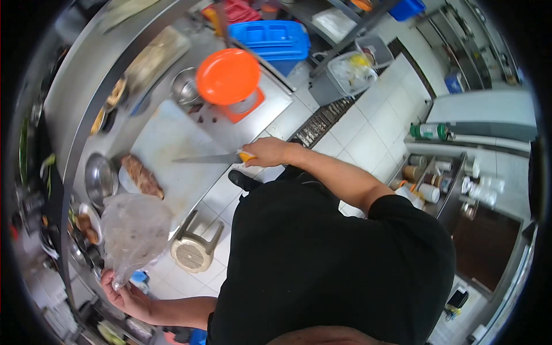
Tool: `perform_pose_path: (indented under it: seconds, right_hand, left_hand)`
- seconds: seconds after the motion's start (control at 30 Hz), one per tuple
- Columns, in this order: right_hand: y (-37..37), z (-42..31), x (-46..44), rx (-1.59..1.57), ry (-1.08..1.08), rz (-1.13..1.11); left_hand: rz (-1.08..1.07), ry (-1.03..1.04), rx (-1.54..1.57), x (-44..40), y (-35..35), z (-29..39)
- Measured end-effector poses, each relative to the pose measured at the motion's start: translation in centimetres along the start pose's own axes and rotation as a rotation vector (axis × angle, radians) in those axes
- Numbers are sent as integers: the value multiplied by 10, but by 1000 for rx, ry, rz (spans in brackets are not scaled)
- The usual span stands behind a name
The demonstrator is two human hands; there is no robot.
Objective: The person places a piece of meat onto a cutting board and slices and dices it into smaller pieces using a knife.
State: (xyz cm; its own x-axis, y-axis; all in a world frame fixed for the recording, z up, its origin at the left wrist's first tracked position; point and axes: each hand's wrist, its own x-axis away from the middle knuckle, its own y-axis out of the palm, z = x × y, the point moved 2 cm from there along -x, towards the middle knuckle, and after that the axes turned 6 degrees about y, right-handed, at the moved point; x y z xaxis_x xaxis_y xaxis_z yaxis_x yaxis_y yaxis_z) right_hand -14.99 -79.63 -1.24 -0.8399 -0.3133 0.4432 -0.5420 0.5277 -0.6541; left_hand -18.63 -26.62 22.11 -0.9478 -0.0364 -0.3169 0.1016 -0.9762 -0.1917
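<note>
My right hand point(267, 152) is closed on the yellow handle of a knife point(207, 158), whose blade lies flat-on over the pale cutting board point(181, 135). With my left hand point(123, 296) I grip the gathered end of a cloudy plastic bag point(137, 230), which hangs beside the board's near left corner. A browned piece of meat point(142, 176) rests on the board's left edge, away from the blade and close to the bag. Next to the meat stands a steel bowl point(101, 177).
An orange plate point(228, 76) sits on an orange scale point(253, 107), beside a small steel bowl point(185, 86). Beyond are a blue lidded container point(270, 39) and a grey bin point(328, 86). A stool point(192, 255) stands below the table edge. A metal shelf edge point(86, 109) crosses the left.
</note>
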Motion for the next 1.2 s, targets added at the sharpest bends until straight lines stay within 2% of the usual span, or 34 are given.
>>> perform_pose_path:
  seconds: [0.07,0.2,0.33,0.43,0.5,0.63,0.67,0.7,0.73,0.77,0.87,0.9,0.93,0.97,1.0,1.07,1.13,1.2]
  right_hand:
    - [-4,9,9,-44,5,-40]
    - [-3,54,21,-133,-154,-3]
    - [-13,91,42,-176,-202,-61]
    - [-22,116,52,-177,-261,-58]
    - [-27,129,57,-173,-273,-62]
    - [-40,158,75,-240,-306,71]
    - [-42,166,75,-251,-302,95]
    - [-44,173,73,-263,-296,118]
    - [-43,179,73,-274,-291,136]
    - [-59,182,82,-342,-207,48]
    - [-57,197,74,-391,-308,167]
    - [-44,201,58,-405,-403,297]
    - [-50,206,64,-476,-444,360]
    - [-55,211,75,-549,-508,404]
    - [-56,216,77,-559,-534,388]
    - [-57,225,77,-556,-528,306]
    - [-58,226,71,-515,-505,186]
    - [-58,221,60,-454,-478,71]
  left_hand:
    - [-102,-11,39,-23,81,20]
    - [-371,113,-37,-59,259,59]
    - [-608,164,-196,-76,454,96]
    - [-799,207,-163,-76,592,116]
    - [-868,195,-153,-72,674,117]
    - [-964,180,-160,-52,824,97]
    - [-1014,127,-53,-44,859,75]
    - [-1133,204,-86,-39,891,54]
    - [-1203,161,-182,-25,913,45]
    - [-1267,114,-279,-7,931,38]
    - [-1223,634,-386,26,954,-12]
    - [-1277,627,-348,35,948,-5]
    - [-1313,612,-323,42,933,8]
    - [-1443,438,-272,46,915,25]
    - [-1540,252,-213,48,895,39]
    - [-1611,152,-83,50,853,42]
    - [-1527,203,-13,47,804,44]
    - [-1435,-30,-1,28,746,69]
